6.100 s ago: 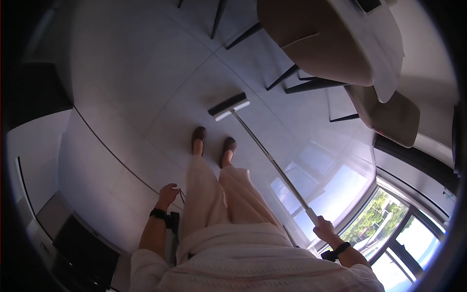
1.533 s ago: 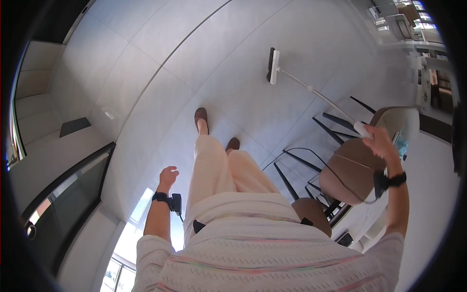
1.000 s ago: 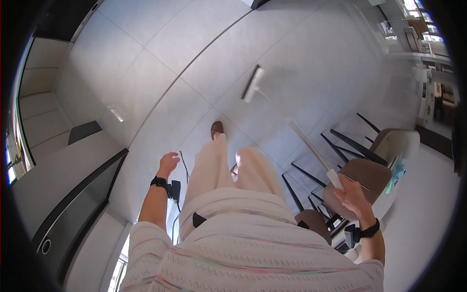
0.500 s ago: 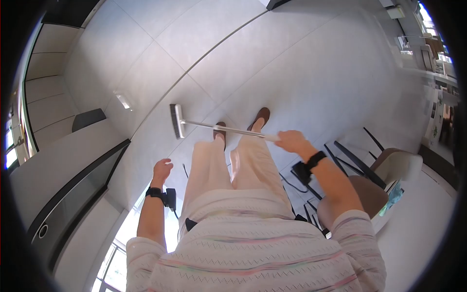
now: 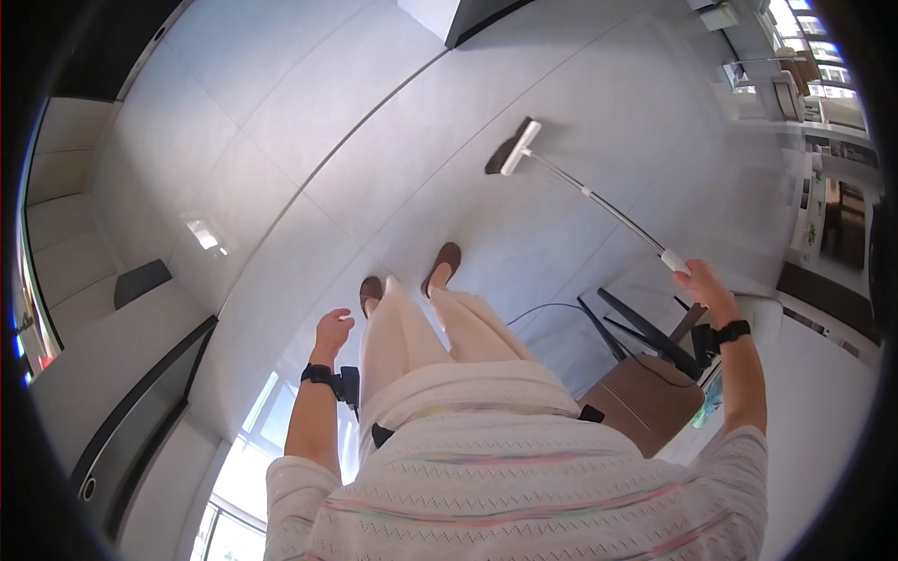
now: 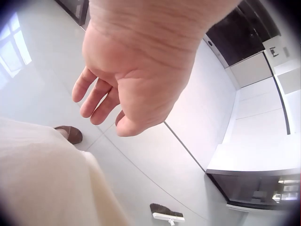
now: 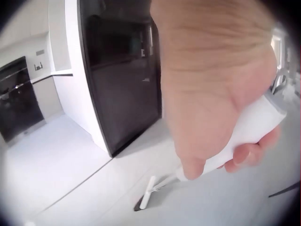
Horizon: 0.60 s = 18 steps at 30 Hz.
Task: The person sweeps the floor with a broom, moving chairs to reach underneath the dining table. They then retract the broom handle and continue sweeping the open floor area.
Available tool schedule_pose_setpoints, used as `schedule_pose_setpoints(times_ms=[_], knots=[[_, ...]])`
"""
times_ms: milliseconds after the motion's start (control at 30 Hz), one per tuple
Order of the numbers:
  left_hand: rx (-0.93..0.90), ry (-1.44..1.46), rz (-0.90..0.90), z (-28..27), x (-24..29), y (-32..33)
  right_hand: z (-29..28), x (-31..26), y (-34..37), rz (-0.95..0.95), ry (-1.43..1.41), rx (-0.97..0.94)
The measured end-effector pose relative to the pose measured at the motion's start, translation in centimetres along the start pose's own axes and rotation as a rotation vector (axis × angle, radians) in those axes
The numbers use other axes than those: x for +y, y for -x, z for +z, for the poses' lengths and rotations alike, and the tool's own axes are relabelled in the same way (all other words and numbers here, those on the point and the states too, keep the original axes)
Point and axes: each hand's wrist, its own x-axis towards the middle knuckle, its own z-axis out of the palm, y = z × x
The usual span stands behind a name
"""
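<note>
Right hand (image 5: 708, 286) grips a broom (image 5: 587, 192), left hand (image 5: 332, 335) loose, above pale floor tiles (image 5: 402, 131) near a chair (image 5: 645, 400).

Floor (image 5: 636, 112) spreading out as pale grey, glossy large tiles, thin seams crossing it, one dark strip (image 5: 299, 192) running diagonally through. Broom head (image 5: 521, 147) resting on the tile, white block sitting to the right, dark bristles splaying left. Brown slip-on shoes (image 5: 450, 255) standing side by side, well apart from the bristles. Black chair legs (image 5: 649, 334) standing at lower right, angled. Tall dark-fronted unit (image 7: 122, 84) standing at a tile edge. Window reflection (image 6: 14, 44) and small bright patch (image 5: 201, 234) showing on the surface
</note>
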Motion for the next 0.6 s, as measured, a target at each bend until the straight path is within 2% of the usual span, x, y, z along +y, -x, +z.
schedule_pose_setpoints(times_ms=[33,67,133,167,200,300,433,533,600], knots=[[0.002,-0.005,0.006,-0.1,0.6,-0.4,-1.7,-1.2,1.0,0.079,-0.078,-0.061],[0.011,-0.033,0.003,0.2,0.5,-0.8,-1.3,0.2,0.7,0.081,-0.093,-0.061],[0.018,-0.067,0.002,-0.3,0.8,-1.7,-0.9,2.3,0.7,-0.153,-0.059,0.067],[0.018,-0.085,-0.015,-0.7,0.8,-2.1,-0.2,2.1,0.7,-0.146,-0.068,0.063],[0.019,-0.101,-0.031,-1.1,1.0,-2.6,0.8,1.1,0.5,-0.216,-0.068,0.080],[0.026,-0.156,-0.005,-1.9,1.6,-4.5,4.0,-4.4,-2.0,-0.339,-0.200,0.105],[-0.012,-0.159,-0.011,-5.0,8.1,-5.4,6.2,-12.8,-9.2,-0.381,-0.157,0.057],[-0.019,-0.231,0.077,-8.6,11.9,-8.1,5.6,-12.3,-12.3,-0.304,-0.193,-0.040],[-0.036,-0.301,0.042,-10.6,13.3,-11.5,5.7,-8.2,-13.1,-0.265,-0.134,-0.041]])
